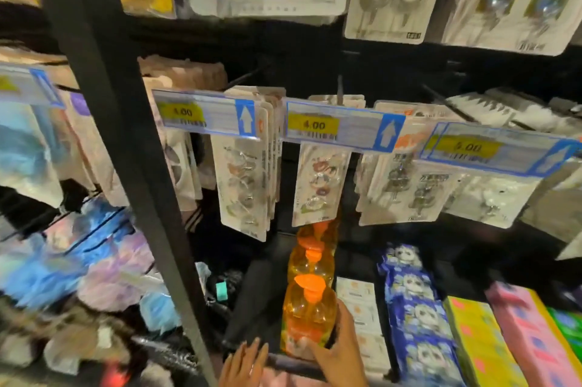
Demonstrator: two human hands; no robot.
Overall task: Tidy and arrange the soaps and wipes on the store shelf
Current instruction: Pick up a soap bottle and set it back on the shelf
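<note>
A row of orange liquid soap bottles with orange pump tops runs back along the dark shelf. My right hand (338,352) is wrapped around the front orange soap bottle (307,314) at its lower right side. My left hand (244,364) rests with fingers apart on the shelf's front rail (293,366), just left of that bottle, holding nothing. To the right of the bottles lie white boxed soaps (362,308), then a row of blue wipe packs (415,308), then yellow packs (478,333) and pink packs (529,333).
A dark upright post (126,141) divides the shelving. Carded hooks hang on pegs above the bottles behind price tags (340,127). Bath sponges and puffs (78,260) fill the left bay. A bare dark stretch of shelf (255,301) lies left of the bottles.
</note>
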